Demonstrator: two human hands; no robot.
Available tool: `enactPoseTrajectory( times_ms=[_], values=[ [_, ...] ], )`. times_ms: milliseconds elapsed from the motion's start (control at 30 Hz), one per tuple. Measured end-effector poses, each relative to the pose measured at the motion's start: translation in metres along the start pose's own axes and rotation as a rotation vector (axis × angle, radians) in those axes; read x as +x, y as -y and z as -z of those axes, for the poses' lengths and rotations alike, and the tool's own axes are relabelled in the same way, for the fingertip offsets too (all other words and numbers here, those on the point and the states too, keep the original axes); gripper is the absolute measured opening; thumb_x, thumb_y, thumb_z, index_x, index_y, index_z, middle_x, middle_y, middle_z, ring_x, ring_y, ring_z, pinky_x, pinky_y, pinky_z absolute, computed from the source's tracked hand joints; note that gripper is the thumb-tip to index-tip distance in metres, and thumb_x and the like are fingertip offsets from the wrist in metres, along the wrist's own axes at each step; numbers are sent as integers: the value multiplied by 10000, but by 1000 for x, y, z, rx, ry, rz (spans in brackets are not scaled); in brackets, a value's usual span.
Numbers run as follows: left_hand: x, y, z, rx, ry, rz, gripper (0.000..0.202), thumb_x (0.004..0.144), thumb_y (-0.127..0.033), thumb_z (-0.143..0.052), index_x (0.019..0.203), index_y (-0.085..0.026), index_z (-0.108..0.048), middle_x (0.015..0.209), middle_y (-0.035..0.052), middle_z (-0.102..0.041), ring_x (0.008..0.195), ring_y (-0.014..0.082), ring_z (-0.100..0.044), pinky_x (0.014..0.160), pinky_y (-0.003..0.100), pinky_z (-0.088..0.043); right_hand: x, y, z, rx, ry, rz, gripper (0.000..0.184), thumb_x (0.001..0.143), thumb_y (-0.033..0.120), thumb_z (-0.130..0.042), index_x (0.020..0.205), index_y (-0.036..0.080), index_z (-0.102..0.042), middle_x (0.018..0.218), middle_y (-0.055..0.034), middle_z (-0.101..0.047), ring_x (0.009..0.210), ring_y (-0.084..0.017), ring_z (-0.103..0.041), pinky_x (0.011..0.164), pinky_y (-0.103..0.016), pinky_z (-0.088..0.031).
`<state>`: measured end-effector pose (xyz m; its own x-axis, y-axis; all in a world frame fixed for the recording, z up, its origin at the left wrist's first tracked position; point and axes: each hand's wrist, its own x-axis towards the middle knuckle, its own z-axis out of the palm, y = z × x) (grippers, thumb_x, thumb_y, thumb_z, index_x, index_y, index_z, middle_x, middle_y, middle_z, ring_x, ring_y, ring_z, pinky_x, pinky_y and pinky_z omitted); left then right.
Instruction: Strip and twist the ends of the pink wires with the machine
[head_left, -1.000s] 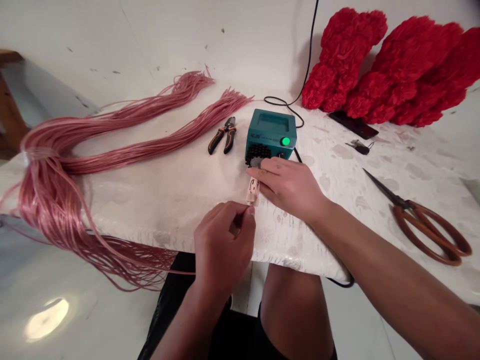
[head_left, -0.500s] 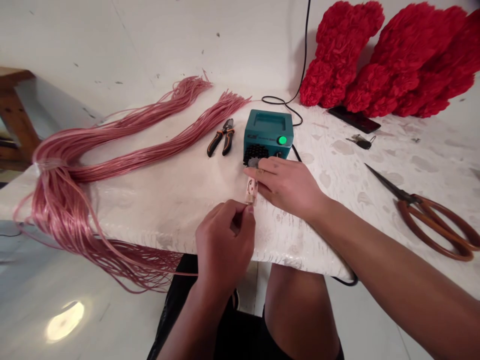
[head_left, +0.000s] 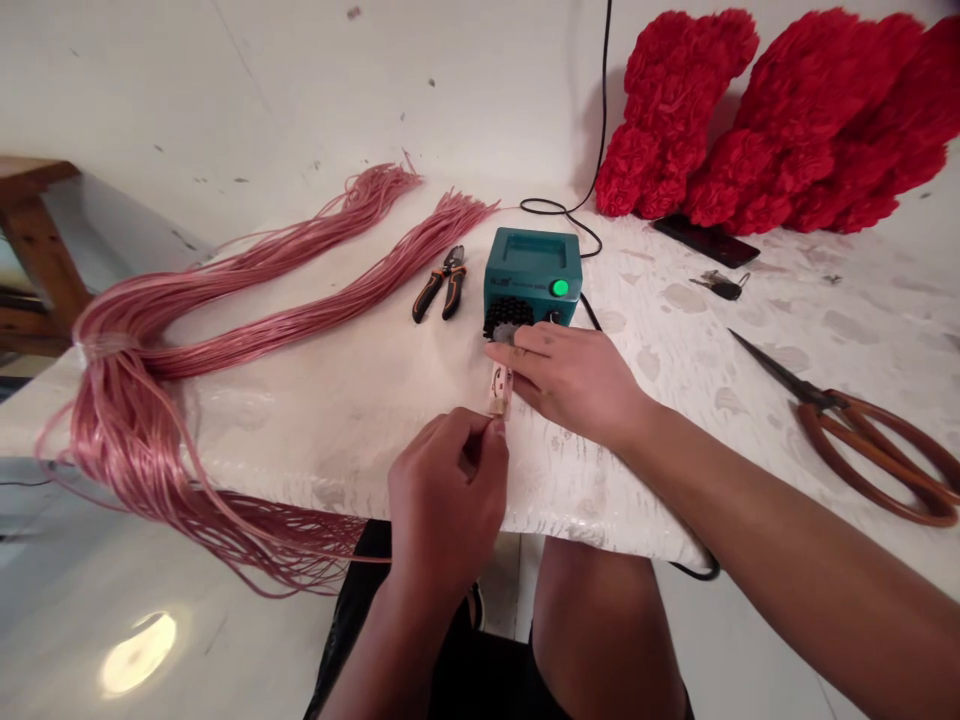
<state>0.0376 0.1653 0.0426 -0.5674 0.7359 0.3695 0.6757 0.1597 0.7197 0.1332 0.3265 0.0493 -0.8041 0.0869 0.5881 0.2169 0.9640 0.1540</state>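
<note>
Teal machine (head_left: 532,265): feeding step, apparently — my left hand (head_left: 448,490) pressed together below the block (head_left: 499,386), right hand (head_left: 574,378) grip unclear; next calls for steady alignment.

Teal machine (head_left: 533,255) is showing small lettering (head_left: 517,284) on its front, left of the green button (head_left: 560,288), coming out too blurred to read. Pale piece (head_left: 500,384) is carrying dark and red marks, forming no readable text.
</note>
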Motion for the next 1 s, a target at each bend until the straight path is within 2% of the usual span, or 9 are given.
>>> enactPoseTrajectory(
  times_ms=[167, 300, 533, 667, 733, 867, 933, 1000],
  values=[
    [-4, -3, -2, -9, -10, 28, 188, 905, -236, -578, 730, -184, -625, 626, -16, -600, 576, 118, -519, 581, 263, -391, 0, 1, 0, 6, -2, -14, 267, 989, 172, -528, 1211, 161, -675, 981, -65, -725, 853, -203, -648, 630, -321, -452],
    [-4, -4, -5, -11, -67, 23, 183, 896, -227, -583, 723, -183, -626, 634, -13, -617, 572, 118, -529, 571, 259, -394, -1, 2, -1, 4, -27, -21, 276, 976, 170, -545, 1221, 159, -672, 988, -66, -726, 847, -201, -651, 634, -320, -461],
    [-4, -3, -9, -15, -114, 7, 178, 882, -214, -592, 708, -189, -619, 605, -24, -602, 544, 114, -503, 563, 258, -392, -1, 1, -2, 70, 57, -59, 376, 934, 117, -535, 1290, 197, -625, 1044, -67, -703, 932, -218, -656, 639, -317, -457],
    [-5, -2, -8, -25, -97, 11, 167, 889, -210, -594, 730, -185, -635, 619, -22, -604, 556, 113, -508, 582, 256, -400, -3, -1, 5, 162, 78, -62, 442, 917, 141, -501, 1347, 202, -584, 1069, -56, -678, 831, -195, -663, 579, -310, -442],
    [-6, -2, -7, -38, -87, 13, 162, 896, -213, -592, 745, -184, -644, 637, -19, -614, 567, 113, -515, 595, 256, -407, -5, -6, 10, 211, 7, -162, 429, 915, 163, -475, 1326, 195, -596, 1066, -55, -679, 738, -176, -646, 563, -308, -445],
    [-5, -1, -7, -54, -84, 14, 163, 895, -218, -599, 742, -185, -646, 636, -19, -614, 567, 112, -516, 596, 256, -409, -4, -28, 13, 224, -232, -551, 330, 981, 304, -471, 1264, 205, -611, 977, -56, -700, 734, -205, -651, 654, -347, -502],
    [-4, -1, -6, -48, -87, 6, 167, 885, -214, -604, 725, -186, -641, 616, -23, -606, 552, 111, -507, 585, 257, -406, -3, -40, 8, 242, -232, -645, 372, 1003, 384, -471, 1325, 228, -572, 983, -55, -716, 786, -234, -668, 722, -385, -526],
    [-3, 0, -6, -42, -81, -4, 165, 876, -211, -609, 717, -189, -644, 590, -31, -593, 528, 108, -493, 567, 256, -401, -1, -50, -1, 277, -182, -638, 405, 1016, 424, -452, 1356, 234, -561, 1119, -75, -718, 903, -260, -683, 803, -420, -540]
  ],
)
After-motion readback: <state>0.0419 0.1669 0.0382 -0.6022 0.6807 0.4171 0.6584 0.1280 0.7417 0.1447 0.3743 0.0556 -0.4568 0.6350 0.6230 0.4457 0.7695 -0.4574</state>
